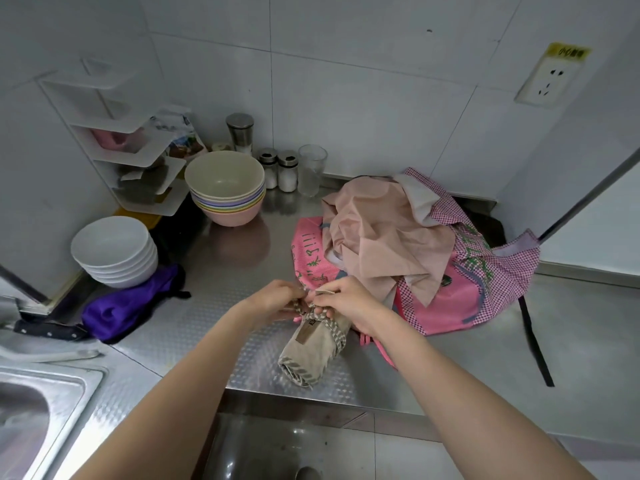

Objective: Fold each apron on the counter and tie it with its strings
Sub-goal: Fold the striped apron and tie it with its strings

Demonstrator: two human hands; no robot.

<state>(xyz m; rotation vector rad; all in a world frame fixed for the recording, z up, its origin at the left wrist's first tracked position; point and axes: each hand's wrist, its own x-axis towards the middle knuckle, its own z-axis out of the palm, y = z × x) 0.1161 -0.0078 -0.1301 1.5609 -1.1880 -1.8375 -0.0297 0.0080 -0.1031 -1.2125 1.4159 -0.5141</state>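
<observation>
A beige apron [311,351] lies rolled into a bundle on the steel counter [214,306], wrapped with its striped string [329,327]. My left hand [273,296] and my right hand [346,299] meet at the bundle's far end, each pinching a piece of the striped string. Behind them sits a heap of unfolded aprons: a peach one [384,233] on top, a pink checked one [485,271] beneath. A folded purple apron [128,306] lies at the left beside the bowls.
Stacked white bowls [116,251] and coloured bowls [227,187] stand at the left and back. Shakers [277,168] and a glass [311,169] line the wall. A sink [31,410] is at the lower left. A knife [48,330] lies by the purple apron. A black strap [535,341] trails right.
</observation>
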